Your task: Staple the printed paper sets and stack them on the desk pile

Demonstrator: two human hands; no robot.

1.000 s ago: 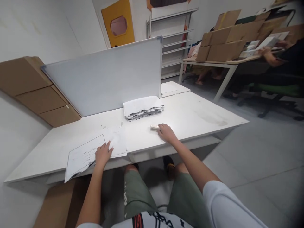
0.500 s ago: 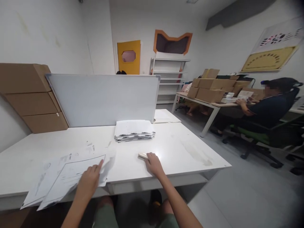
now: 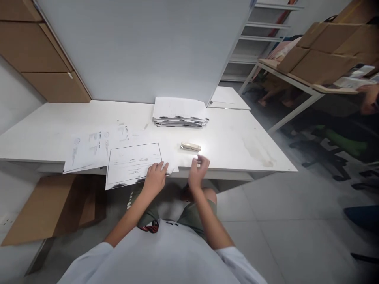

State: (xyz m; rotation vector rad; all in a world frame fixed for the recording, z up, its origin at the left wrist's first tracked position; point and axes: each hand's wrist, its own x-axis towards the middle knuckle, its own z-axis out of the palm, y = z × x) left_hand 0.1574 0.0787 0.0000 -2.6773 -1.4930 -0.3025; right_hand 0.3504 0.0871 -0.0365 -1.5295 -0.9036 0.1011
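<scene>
My left hand (image 3: 155, 176) rests on the right part of a printed sheet (image 3: 126, 163) with a black border, fingers on top of the paper. That sheet hangs over the table's front edge, and whatever is under my palm is hidden. Other printed papers (image 3: 85, 150) lie to its left, partly under it. A cream stapler (image 3: 190, 147) lies on the table, just beyond my right hand (image 3: 199, 171). My right hand is raised at the table edge, thumb and bent fingers apart, holding nothing and apart from the stapler.
A thick stack of papers (image 3: 180, 108) stands on the white table (image 3: 237, 138) before a whiteboard (image 3: 142, 51). Cardboard boxes (image 3: 59, 86) are piled at the left. An open carton (image 3: 47, 209) is below the table. At right, another table (image 3: 287, 75) holds boxes beside a person's hand (image 3: 371, 96).
My view has tilted down. My right hand has let go of the stapler, which now lies on the table. The bordered sheet has moved right with my left hand and lies straighter.
</scene>
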